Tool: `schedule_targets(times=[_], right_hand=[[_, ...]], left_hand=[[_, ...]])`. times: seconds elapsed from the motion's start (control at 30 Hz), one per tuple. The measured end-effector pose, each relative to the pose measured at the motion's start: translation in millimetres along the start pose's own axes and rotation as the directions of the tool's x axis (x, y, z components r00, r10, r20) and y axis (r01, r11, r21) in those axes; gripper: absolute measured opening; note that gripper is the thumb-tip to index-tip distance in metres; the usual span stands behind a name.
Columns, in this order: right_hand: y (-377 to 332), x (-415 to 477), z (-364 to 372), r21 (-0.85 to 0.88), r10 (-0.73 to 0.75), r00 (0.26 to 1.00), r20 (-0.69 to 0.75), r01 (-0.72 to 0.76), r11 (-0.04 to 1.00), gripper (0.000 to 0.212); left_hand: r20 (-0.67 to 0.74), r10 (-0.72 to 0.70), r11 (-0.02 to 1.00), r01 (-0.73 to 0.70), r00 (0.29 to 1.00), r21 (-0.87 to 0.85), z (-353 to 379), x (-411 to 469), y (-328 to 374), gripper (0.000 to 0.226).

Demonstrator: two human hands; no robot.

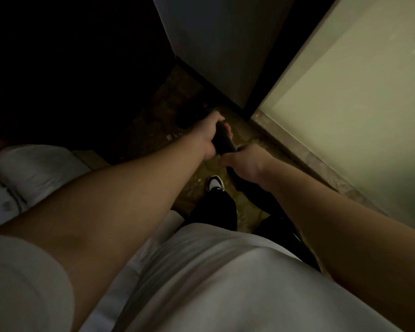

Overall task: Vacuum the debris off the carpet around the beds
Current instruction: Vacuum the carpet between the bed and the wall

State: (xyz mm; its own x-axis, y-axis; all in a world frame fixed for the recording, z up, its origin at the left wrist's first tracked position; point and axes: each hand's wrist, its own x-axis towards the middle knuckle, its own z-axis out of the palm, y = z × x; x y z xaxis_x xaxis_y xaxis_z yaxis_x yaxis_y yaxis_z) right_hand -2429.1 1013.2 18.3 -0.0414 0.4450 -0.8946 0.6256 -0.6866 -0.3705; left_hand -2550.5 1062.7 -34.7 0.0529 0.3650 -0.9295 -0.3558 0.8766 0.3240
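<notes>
Both my hands grip a black vacuum handle (223,142) out in front of me in a dim room. My left hand (212,134) wraps round its upper part, and my right hand (243,162) holds it just below. The dark body of the vacuum (192,117) runs forward from my left hand over the patterned brown carpet (175,97); its head is lost in shadow. A few pale specks of debris (171,136) lie on the carpet left of the handle.
A bed with white linen (34,173) is at my left. A pale wall panel (216,44) and a lit frosted pane (359,104) with a stone sill (295,147) close in the right. My white-toed shoe (215,184) stands on the carpet.
</notes>
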Motion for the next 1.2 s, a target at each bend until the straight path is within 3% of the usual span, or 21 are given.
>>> schedule_targets(times=[0.43,0.6,0.83,1.2], right_hand=[[-14.5,12.1,10.6,0.086,0.133,0.989,0.071,-0.139,0.987,0.029],[-6.7,-9.9,14.4,0.062,0.079,0.996,0.043,-0.081,0.995,0.022],[-4.0,-24.7,23.2,0.035,0.036,0.991,0.126,-0.041,0.999,0.016],[-19.1,-1.7,54.9,-0.101,0.011,0.965,0.261,0.016,0.995,0.029]], left_hand=[[0.011,-0.078,0.997,0.078,0.997,-0.003,-13.5,5.9,9.8,0.023],[0.055,-0.108,0.992,0.111,0.993,-0.066,-17.9,-2.5,-2.5,0.023],[0.067,-0.075,0.985,0.084,0.995,-0.147,-42.5,-12.4,-19.6,0.025],[-0.09,-0.038,0.965,0.013,0.995,-0.263,-87.3,-19.3,-26.6,0.024]])
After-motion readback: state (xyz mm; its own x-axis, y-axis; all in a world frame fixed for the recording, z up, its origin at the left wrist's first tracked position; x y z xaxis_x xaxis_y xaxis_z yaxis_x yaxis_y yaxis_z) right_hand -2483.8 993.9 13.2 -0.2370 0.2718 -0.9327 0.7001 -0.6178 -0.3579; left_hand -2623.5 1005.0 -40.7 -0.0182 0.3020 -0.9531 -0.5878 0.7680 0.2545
